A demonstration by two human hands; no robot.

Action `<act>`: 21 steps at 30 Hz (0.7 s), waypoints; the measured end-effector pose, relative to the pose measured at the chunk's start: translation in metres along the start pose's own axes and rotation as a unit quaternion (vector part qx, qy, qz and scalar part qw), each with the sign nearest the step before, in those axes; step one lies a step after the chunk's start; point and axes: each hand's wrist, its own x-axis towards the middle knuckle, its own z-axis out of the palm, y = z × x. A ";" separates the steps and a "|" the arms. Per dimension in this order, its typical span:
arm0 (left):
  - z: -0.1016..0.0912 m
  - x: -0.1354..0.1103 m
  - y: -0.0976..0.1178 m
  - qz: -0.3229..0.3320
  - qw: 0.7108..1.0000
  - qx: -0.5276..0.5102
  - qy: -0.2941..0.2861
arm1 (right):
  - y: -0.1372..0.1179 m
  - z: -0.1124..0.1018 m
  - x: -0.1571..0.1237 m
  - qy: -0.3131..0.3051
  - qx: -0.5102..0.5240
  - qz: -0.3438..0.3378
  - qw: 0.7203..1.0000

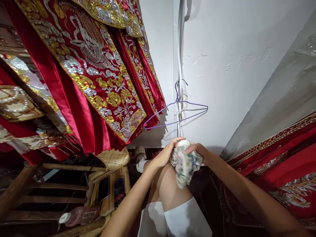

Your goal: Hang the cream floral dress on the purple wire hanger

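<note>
Both my hands meet over my raised knee, closed around a bunched piece of pale floral cloth (184, 164). My left hand (166, 153) grips its left side with fingers curled over the top. My right hand (197, 150) holds the right side, fingers wrapped on the fabric. Part of the cloth hangs down against my knee. Just above, a purple wire hanger (175, 113) hangs empty on the white wall.
Red garments with gold and silver embroidery (98, 72) hang at the upper left. More red embroidered fabric (278, 164) lies at the right. A wooden rack (49, 194), a woven cushion (113, 158) and a pink bottle (80, 215) stand at the lower left.
</note>
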 end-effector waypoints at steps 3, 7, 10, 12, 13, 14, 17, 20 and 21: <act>-0.005 -0.015 -0.019 -0.023 0.988 0.135 -0.077 | -0.025 -0.018 0.008 -0.121 -0.134 -0.009 0.983; -0.032 -0.032 -0.031 -0.099 0.913 0.372 -0.131 | -0.049 -0.038 0.030 -0.038 -0.424 -0.149 0.893; -0.062 -0.032 -0.024 -0.165 0.845 0.499 -0.098 | -0.040 -0.050 0.057 0.018 -0.469 -0.146 0.871; -0.076 -0.030 -0.015 -0.203 0.803 0.553 -0.085 | -0.027 -0.057 0.075 0.008 -0.465 -0.112 0.878; -0.081 -0.030 -0.011 -0.219 0.788 0.570 -0.081 | -0.020 -0.060 0.082 0.002 -0.460 -0.104 0.882; -0.084 -0.030 -0.007 -0.231 0.777 0.581 -0.078 | -0.014 -0.063 0.086 -0.004 -0.454 -0.103 0.885; -0.092 -0.034 -0.002 -0.251 0.762 0.593 -0.067 | -0.002 -0.071 0.082 -0.001 -0.463 -0.124 0.877; -0.102 -0.034 0.002 -0.258 0.758 0.597 -0.046 | -0.001 -0.074 0.059 0.007 -0.480 -0.139 0.866; -0.106 -0.032 0.004 -0.245 0.765 0.595 -0.038 | -0.003 -0.075 0.050 0.009 -0.478 -0.145 0.866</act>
